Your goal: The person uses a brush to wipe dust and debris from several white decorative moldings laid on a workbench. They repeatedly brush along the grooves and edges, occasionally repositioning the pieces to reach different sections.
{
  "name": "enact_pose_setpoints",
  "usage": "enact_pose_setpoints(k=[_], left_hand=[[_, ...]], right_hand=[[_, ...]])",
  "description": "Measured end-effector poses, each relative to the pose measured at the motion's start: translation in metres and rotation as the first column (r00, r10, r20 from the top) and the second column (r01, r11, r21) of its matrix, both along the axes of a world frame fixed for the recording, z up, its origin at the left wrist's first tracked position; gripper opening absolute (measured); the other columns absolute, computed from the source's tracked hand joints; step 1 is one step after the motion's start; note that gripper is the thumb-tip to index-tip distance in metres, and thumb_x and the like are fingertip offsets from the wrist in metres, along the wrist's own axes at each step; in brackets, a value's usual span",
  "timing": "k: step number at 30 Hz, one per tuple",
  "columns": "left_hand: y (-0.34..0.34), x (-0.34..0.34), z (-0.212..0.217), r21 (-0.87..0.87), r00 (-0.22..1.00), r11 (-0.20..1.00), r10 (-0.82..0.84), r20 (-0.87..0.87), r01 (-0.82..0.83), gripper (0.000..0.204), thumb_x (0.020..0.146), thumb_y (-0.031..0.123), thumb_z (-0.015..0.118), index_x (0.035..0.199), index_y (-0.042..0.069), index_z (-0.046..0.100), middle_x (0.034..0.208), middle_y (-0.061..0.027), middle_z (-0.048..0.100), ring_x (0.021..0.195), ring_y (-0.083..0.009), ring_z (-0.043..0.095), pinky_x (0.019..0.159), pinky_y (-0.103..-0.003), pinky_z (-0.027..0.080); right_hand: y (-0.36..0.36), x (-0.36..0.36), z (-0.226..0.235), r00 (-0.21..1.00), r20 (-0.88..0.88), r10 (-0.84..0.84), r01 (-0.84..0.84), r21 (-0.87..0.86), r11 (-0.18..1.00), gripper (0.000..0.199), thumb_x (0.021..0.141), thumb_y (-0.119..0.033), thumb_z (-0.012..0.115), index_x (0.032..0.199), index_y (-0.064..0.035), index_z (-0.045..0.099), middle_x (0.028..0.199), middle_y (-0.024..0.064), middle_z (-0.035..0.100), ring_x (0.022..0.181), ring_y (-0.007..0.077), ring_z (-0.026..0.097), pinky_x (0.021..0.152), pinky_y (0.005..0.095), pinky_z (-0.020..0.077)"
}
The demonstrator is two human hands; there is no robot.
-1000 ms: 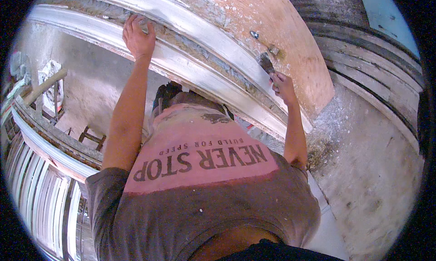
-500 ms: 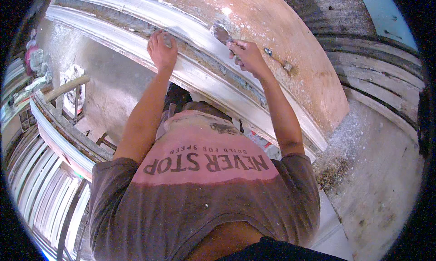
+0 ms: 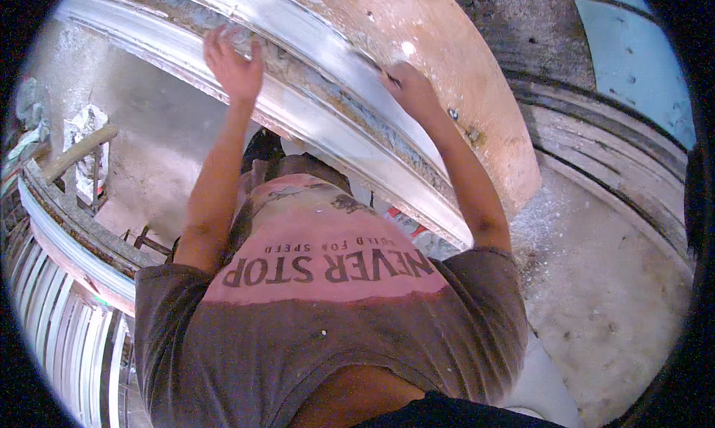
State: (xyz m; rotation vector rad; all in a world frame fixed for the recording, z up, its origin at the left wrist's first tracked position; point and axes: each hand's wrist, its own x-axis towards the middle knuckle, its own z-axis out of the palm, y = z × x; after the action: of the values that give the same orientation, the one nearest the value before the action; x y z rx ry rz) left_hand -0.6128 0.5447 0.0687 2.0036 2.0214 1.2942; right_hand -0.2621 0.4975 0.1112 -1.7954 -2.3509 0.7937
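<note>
My left hand [image 3: 237, 67] is over the long, white moulded pieces, its fingers spread and slightly blurred, with nothing visible in it. My right hand [image 3: 411, 85] closes around a putty knife [image 3: 365, 58], whose blade now shows nearly edge-on against the far white moulding [image 3: 298, 26]. A nearer white moulding [image 3: 328, 126] runs parallel to it, and a grey, rough groove [image 3: 298, 70] separates the two. Both rest along a pinkish-brown board [image 3: 462, 63] speckled with white. Beside my right forearm, a small brush [image 3: 472, 134] lies on that board.
Stacked wooden planks [image 3: 603, 141] lie beyond the board on the right. To the left stand a curved frame [image 3: 74, 219] and several pale slats [image 3: 71, 338]. A white bag-like thing [image 3: 86, 141] is on the concrete floor [image 3: 167, 100].
My left hand has moved left and its fingers have spread. The right hand has shifted slightly right, turning the putty knife from flat-facing to edge-on. The whole view has shifted a little.
</note>
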Motion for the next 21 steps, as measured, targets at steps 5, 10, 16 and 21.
enact_pose_setpoints(k=[5, 10, 16, 21], left_hand=[[0.067, -0.113, -0.015, 0.008, 0.988, 0.991, 0.137, -0.078, -0.137, 0.043, 0.078, 0.025, 0.071, 0.114, 0.008, 0.055, 0.129, -0.0153, 0.051, 0.128, -0.041, 0.038, 0.108, -0.054, 0.028], [0.1, -0.135, -0.03, 0.001, 0.982, 0.984, 0.177, -0.068, -0.178, 0.044, 0.079, 0.028, 0.071, 0.114, 0.007, 0.055, 0.129, -0.0161, 0.052, 0.128, -0.0389, 0.038, 0.109, -0.053, 0.028], [0.1, -0.138, -0.044, -0.014, 0.977, 0.979, 0.201, -0.066, -0.203, 0.048, 0.079, 0.039, 0.072, 0.11, 0.005, 0.059, 0.125, -0.0165, 0.056, 0.124, -0.0378, 0.045, 0.105, -0.051, 0.033], [0.101, -0.131, -0.032, -0.088, 0.977, 0.974, 0.203, -0.071, -0.209, 0.057, 0.078, 0.041, 0.071, 0.118, 0.004, 0.054, 0.129, -0.0159, 0.051, 0.127, -0.0359, 0.041, 0.108, -0.049, 0.03]], right_hand=[[-0.003, 0.009, 0.024, 0.877, 0.391, 0.279, -0.223, -0.182, 0.958, 0.036, 0.098, -0.036, 0.048, 0.132, -0.0244, 0.053, 0.123, 0.0149, 0.053, 0.08, 0.0367, 0.067, 0.067, 0.0477, 0.0575], [0.093, -0.094, 0.016, 0.914, 0.24, 0.328, -0.352, 0.064, 0.934, 0.032, 0.097, -0.031, 0.05, 0.123, -0.0138, 0.056, 0.112, 0.0151, 0.055, 0.076, 0.0355, 0.067, 0.066, 0.0471, 0.0572], [0.072, -0.084, 0.042, 0.879, 0.378, 0.292, -0.226, -0.21, 0.951, 0.037, 0.096, -0.032, 0.055, 0.129, -0.0161, 0.056, 0.115, 0.0135, 0.055, 0.081, 0.0339, 0.067, 0.069, 0.0436, 0.0574], [0.1, -0.096, 0.022, 0.868, 0.358, 0.344, -0.341, -0.074, 0.937, 0.037, 0.097, -0.035, 0.052, 0.129, -0.0154, 0.056, 0.117, 0.0142, 0.054, 0.082, 0.035, 0.067, 0.069, 0.0437, 0.0574]])
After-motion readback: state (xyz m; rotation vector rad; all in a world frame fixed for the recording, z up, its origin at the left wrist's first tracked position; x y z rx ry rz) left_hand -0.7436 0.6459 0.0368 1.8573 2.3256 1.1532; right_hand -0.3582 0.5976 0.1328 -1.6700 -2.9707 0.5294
